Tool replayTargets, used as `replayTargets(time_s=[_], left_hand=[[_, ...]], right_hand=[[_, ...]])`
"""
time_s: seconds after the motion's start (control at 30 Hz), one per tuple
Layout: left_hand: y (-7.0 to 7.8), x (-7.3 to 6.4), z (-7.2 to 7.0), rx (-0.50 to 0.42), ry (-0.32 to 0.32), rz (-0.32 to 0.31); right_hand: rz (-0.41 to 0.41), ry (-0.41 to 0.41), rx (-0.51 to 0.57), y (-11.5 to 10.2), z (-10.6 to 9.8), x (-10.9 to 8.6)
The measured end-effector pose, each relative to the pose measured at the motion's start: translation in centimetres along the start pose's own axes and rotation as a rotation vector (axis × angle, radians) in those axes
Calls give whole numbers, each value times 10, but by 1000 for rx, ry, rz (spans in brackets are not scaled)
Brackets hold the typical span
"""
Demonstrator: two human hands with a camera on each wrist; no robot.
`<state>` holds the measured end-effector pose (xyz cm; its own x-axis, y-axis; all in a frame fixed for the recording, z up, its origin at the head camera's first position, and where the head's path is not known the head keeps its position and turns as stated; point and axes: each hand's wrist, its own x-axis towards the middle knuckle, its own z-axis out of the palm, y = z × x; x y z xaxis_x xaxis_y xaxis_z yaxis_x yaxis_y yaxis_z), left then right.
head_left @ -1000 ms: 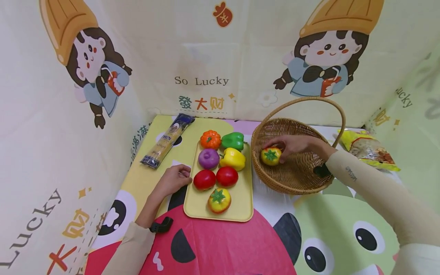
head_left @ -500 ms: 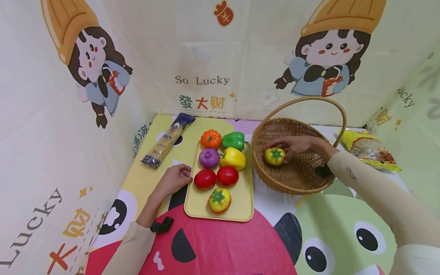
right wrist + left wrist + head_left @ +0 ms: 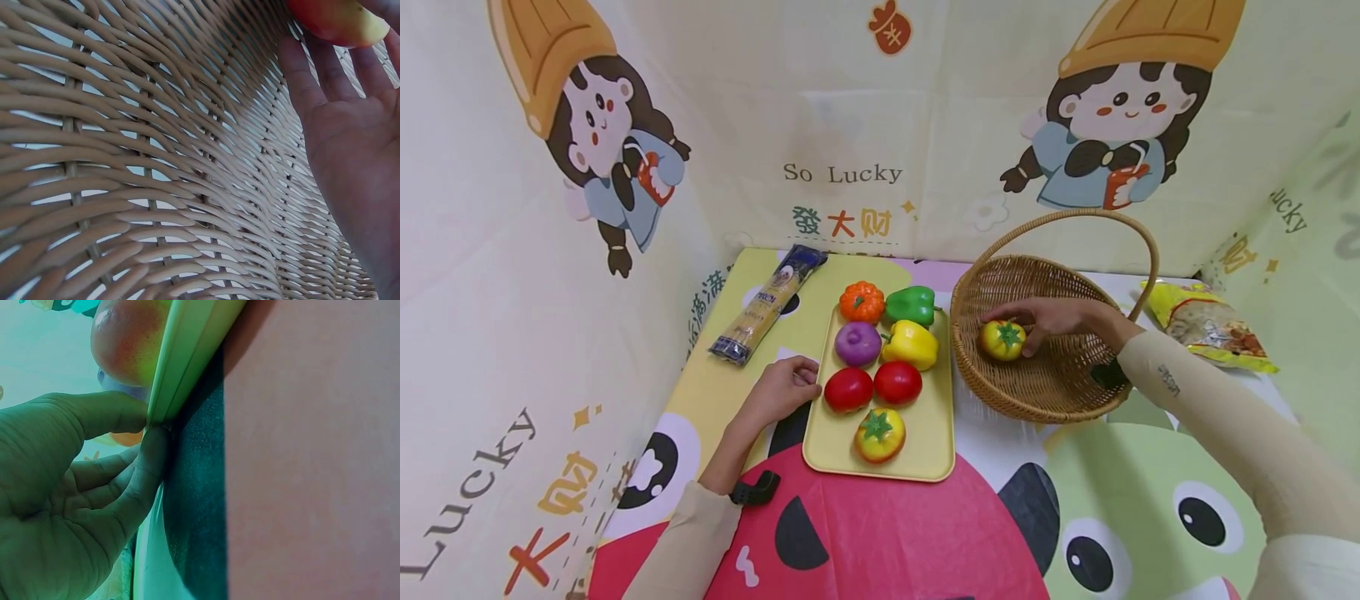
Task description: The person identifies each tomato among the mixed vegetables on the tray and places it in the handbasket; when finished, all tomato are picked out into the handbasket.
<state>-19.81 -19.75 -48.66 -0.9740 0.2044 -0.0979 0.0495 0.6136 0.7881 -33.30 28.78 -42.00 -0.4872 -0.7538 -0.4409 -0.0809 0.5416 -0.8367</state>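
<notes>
My left hand [image 3: 784, 388] pinches the left rim of a pale yellow tray [image 3: 921, 458], thumb above and forefinger beneath in the left wrist view. On the tray lie an orange pumpkin [image 3: 861, 302], a green pepper [image 3: 912, 305], a purple onion [image 3: 857, 343], a yellow pepper [image 3: 911, 345], two red oval fruits [image 3: 898, 382] and a yellow-red tomato [image 3: 880, 435] with a green leaf top. Inside a brown wicker basket [image 3: 1052, 400], my right hand [image 3: 1060, 321] grips a second yellow-red tomato [image 3: 1002, 340], thumb and fingers on opposite sides. The right wrist view shows its red-yellow underside [image 3: 344, 22] near the woven wall.
A pack of dry noodles [image 3: 767, 304] lies behind the left hand. At the back right is a yellow food bag [image 3: 1210, 325], beyond the basket. The basket's tall handle [image 3: 1150, 250] arches over the right forearm. Printed cloth walls [image 3: 850, 125] enclose the table on three sides.
The right hand and the tomato in it have shifted slightly to the right inside the basket. The left hand stays at the tray's rim.
</notes>
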Motion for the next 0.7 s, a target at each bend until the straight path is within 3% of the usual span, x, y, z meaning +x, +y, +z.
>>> replayTargets(time_s=[0.3,0.43,0.57,0.7], left_hand=[[-1,-1,1,24,19,53],[1,-1,1,23,20,34],[3,0,0,29,14,19],[3,-1,1,38,14,5]], right_hand=[[-14,6,-41,-3,-2,-2],[-40,12,-44,-13,-6,-9],[-46,103,-121,-37,-10,-30],[-85,276,-229,-75,4,-55]])
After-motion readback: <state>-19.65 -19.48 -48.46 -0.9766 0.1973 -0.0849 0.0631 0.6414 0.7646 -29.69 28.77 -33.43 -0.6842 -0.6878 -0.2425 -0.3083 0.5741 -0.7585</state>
